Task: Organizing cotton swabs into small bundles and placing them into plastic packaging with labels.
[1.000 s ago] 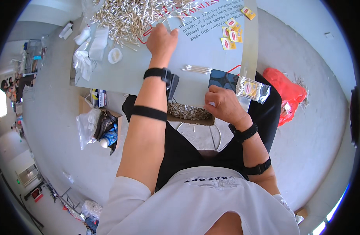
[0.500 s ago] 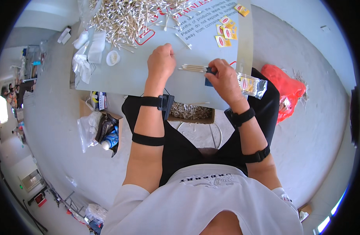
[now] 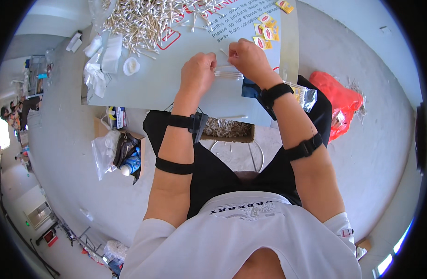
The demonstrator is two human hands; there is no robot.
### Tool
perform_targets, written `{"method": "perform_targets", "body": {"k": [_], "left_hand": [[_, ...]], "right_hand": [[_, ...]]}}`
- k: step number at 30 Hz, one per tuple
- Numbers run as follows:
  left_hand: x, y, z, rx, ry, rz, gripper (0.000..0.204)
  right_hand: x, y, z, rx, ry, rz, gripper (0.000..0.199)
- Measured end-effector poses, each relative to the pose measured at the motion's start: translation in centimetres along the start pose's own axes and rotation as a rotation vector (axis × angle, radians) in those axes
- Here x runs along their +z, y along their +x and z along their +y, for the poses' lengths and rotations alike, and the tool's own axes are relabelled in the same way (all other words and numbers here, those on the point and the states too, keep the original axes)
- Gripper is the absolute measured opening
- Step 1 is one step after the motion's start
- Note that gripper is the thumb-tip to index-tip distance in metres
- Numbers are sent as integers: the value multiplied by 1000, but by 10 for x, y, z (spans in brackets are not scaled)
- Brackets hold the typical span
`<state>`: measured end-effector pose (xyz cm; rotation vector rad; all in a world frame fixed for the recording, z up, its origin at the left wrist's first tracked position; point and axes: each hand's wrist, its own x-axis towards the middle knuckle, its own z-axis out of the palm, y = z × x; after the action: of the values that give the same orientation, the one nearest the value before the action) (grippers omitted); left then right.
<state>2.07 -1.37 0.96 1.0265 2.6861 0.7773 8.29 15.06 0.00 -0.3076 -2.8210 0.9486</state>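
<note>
My left hand (image 3: 199, 73) is closed over the middle of the table, its fingertips bent together beside a small row of cotton swabs (image 3: 228, 75). Across from it, my right hand (image 3: 250, 60) is pinched just beyond the row's right end. What either hand's fingertips hold, if anything, is too small to make out. A dark blue flat piece (image 3: 249, 89) lies below my right wrist, partly covered by it. Beside that wrist, a clear and foil packet of swabs (image 3: 304, 96) shows in part. A big loose heap of cotton swabs (image 3: 139, 23) covers the far left of the table.
Small yellow sachets (image 3: 268, 33) lie at the far right of the table. A little white dish (image 3: 131, 66) and clear plastic bags (image 3: 112, 53) sit at left. Under the near edge is a carton of swabs (image 3: 226, 130); a red bag (image 3: 336, 104) stands on the floor at right.
My right hand has left the dark blue piece and moved up and left, toward my left hand. My left hand has shifted slightly right and down, closer to the row of swabs.
</note>
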Motion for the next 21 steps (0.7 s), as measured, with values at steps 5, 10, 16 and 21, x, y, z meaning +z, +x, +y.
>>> {"method": "perform_targets", "body": {"k": [5, 10, 16, 21], "left_hand": [[-3, -4, -4, 72, -6, 14, 9], [-5, -9, -2, 81, 25, 34, 10], [-5, -1, -6, 32, -95, -115, 6], [-12, 49, -46, -108, -96, 347, 17]], "right_hand": [[-2, 10, 3, 15, 17, -16, 8], [-6, 9, 3, 16, -20, -80, 8], [-7, -2, 4, -19, -65, -30, 8], [-9, -19, -3, 26, 119, 47, 16]]}}
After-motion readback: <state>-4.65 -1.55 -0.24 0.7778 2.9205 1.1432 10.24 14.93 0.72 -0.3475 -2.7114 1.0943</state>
